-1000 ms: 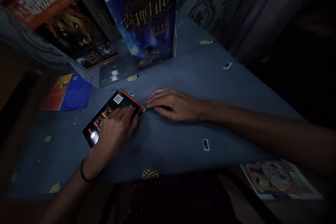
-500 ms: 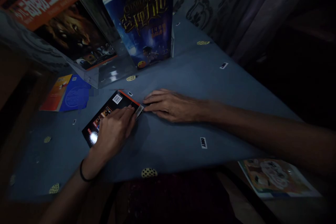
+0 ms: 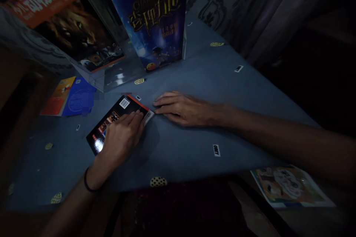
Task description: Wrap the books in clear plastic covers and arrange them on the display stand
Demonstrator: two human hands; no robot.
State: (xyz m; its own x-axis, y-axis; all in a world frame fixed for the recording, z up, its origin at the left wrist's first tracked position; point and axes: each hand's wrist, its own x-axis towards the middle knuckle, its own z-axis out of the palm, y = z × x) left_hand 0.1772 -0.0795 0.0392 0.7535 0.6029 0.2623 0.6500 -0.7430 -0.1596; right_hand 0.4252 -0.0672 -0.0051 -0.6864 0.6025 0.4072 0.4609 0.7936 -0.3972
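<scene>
A small black book [image 3: 109, 115] with an orange edge and a white barcode lies on the blue tablecloth. My left hand [image 3: 124, 129], with a dark band at the wrist, rests palm down across it, fingers stretched toward its right edge and not wrapped round it. This hand covers the book's lower right part. Just beyond the book's right corner, my right hand [image 3: 182, 110] lies flat on the cloth. Its fingers point left, slightly apart, and nothing is in them; whether the tips touch the corner, I cannot tell.
Two books stand at the back in clear holders: a lion-covered one [image 3: 75, 26] and a blue one [image 3: 155, 26]. Orange and blue booklets [image 3: 79, 98] lie at the left. Below the table's front edge [image 3: 191, 177], another colourful book [image 3: 292, 189] is visible at the right.
Both hands stay almost where they were, the left on the book and the right beside its corner. The view has shifted very slightly.
</scene>
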